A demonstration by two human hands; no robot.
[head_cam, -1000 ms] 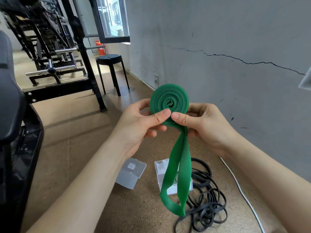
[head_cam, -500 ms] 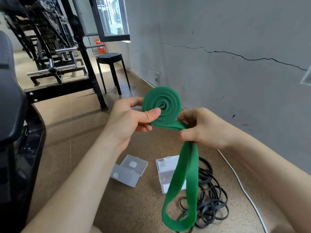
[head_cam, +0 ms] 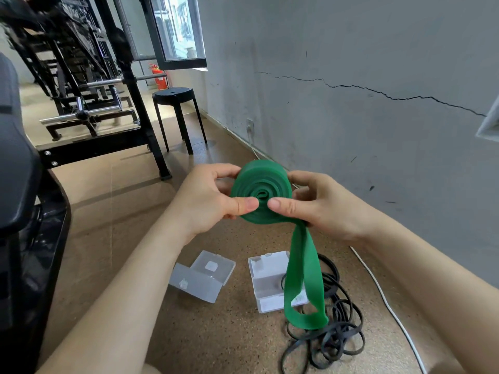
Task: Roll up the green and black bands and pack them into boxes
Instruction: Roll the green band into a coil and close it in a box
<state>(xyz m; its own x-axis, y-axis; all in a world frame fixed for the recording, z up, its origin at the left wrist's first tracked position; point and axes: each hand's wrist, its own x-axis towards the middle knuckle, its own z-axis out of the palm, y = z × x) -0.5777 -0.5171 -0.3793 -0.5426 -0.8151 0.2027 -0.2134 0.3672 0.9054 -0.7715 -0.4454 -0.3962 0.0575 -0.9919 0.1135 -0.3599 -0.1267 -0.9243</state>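
A speckled brown floor (head_cam: 216, 341) meets a cracked grey wall (head_cam: 351, 136), with a black stool (head_cam: 175, 95) and a gym rack (head_cam: 81, 76) farther off. The left hand (head_cam: 205, 201) and right hand (head_cam: 321, 209) pinch the coiled green band (head_cam: 260, 182) in mid-air, thumbs on its face. Its tail hangs before an open clear box (head_cam: 266, 282) and tangled black bands (head_cam: 334, 341). A second clear box (head_cam: 199, 279) lies just left; its sticker is unreadable.

green band (head_cam: 260, 193): rubber-like, smooth, matt, with a soft sheen on the roll.
black bands (head_cam: 339, 327): thin rubber-like strips, slightly shiny.
left box (head_cam: 201, 276): translucent plastic, frosted, smooth.
right box (head_cam: 267, 282): the same frosted plastic, more whitish.
floor (head_cam: 216, 333): brown, speckled, grainy like cork, low sheen.
wall (head_cam: 351, 130): grey plaster, matt, scuffed, cracked.
stool (head_cam: 174, 94): black, smooth, matt.
rack bar (head_cam: 105, 82): polished bright metal.
rack frame (head_cam: 137, 103): black painted metal, half-glossy.
cable (head_cam: 382, 296): white, smooth plastic coat.
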